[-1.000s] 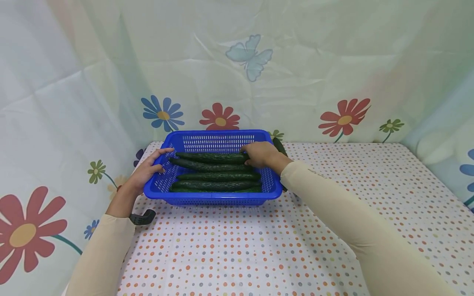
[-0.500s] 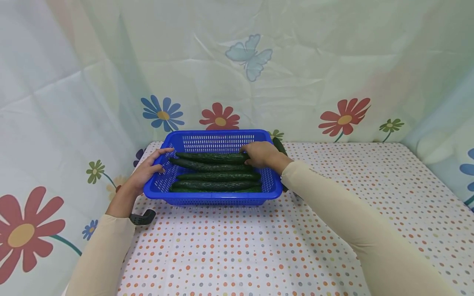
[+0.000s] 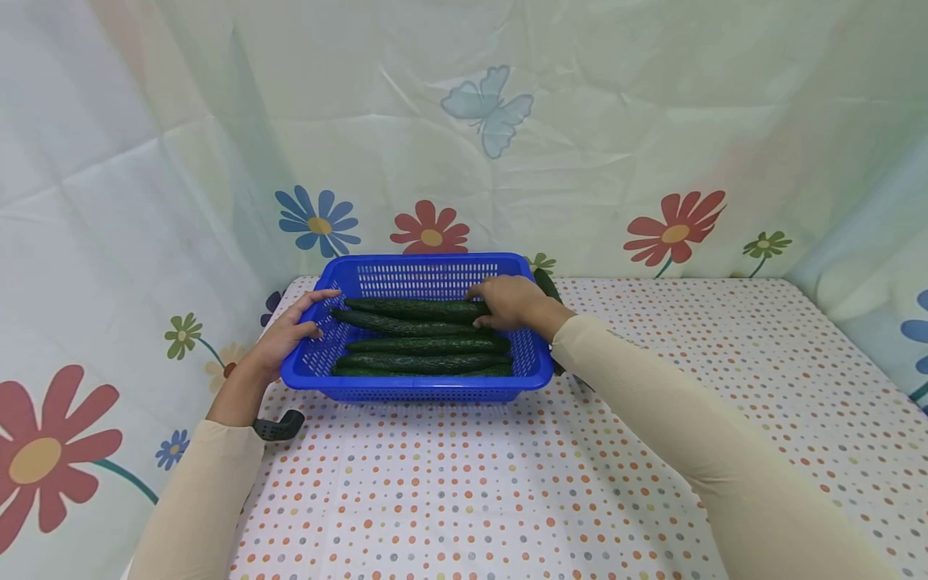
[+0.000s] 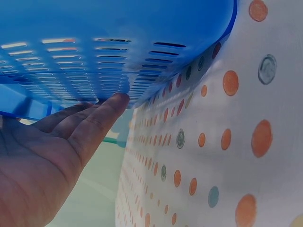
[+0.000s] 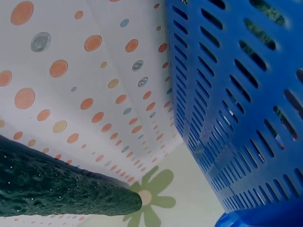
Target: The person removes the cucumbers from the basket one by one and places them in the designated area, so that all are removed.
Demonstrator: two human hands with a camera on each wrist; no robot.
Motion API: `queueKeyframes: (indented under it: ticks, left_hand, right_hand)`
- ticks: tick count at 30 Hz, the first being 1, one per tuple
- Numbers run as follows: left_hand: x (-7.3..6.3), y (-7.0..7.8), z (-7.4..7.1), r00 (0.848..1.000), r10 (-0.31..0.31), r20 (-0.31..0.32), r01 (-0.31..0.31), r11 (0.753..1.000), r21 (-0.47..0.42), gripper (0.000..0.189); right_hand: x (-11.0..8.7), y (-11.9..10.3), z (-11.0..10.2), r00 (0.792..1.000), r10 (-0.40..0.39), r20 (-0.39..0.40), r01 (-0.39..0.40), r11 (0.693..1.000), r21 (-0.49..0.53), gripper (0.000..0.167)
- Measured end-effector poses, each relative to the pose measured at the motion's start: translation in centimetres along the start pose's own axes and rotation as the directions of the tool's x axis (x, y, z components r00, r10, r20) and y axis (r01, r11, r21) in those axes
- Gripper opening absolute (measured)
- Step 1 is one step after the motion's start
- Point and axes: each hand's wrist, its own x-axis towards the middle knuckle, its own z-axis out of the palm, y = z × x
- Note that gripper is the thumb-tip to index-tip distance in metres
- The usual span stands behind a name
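- With twelve o'clock at the table's point(image 3: 464, 483) far side and the basket point(image 3: 413, 385) as the dial, the blue, slotted basket stood near the back edge.
- At nine o'clock, the left hand point(image 3: 290, 330) gripped the basket's end, thumb inside; in the left wrist view its other fingers lay fairly straight along the outer wall.
- At about three o'clock, the right hand point(image 3: 507, 302) lay over the rim and held one end of the back cucumber point(image 3: 413, 309) between thumb and fingers.
- Towards six o'clock, more cucumbers point(image 3: 428, 361) lay in the basket, side by side, nine to three; the near rim partly hid the front ones.
- Outside, between two and three o'clock, the loose cucumber point(image 5: 66, 187) lay just beside the basket; the right arm hid part of it.
- Beige sleeves point(image 3: 196, 499) covered the forearms; a black strap point(image 3: 279, 425) showed at the left wrist, eight o'clock.
- Dots covered the table; behind, a sheet point(image 3: 616, 145) bore a red flower point(image 3: 431, 229) at twelve.
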Motion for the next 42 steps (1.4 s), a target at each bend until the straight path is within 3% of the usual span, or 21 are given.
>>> queueKeyframes:
  ticks: [12, 29, 37, 42]
  left_hand:
    - [0.1, -0.2, -0.3, 1.000, 0.003, 0.009, -0.003, 1.000, -0.007, 0.064]
    - [0.0, 0.0, 0.1, 0.999, 0.020, 0.032, -0.019, 1.000, -0.020, 0.066]
    - [0.2, -0.2, 0.0, 1.000, 0.006, 0.018, -0.006, 1.000, -0.015, 0.066]
    - [0.1, -0.3, -0.2, 1.000, -0.004, 0.008, 0.004, 1.000, 0.000, 0.066]
  right_hand:
    - [0.0, -0.4, -0.2, 1.000, 0.002, -0.019, -0.003, 0.999, -0.048, 0.048]
    - [-0.7, -0.1, -0.4, 0.995, 0.007, -0.098, -0.001, 0.998, 0.070, 0.045]
    - [-1.6, 0.1, -0.1, 0.960, 0.075, -0.270, -0.016, 0.976, 0.215, 0.045]
    - [-2.4, -0.2, -0.9, 0.938, 0.122, -0.325, -0.033, 0.964, 0.265, 0.046]
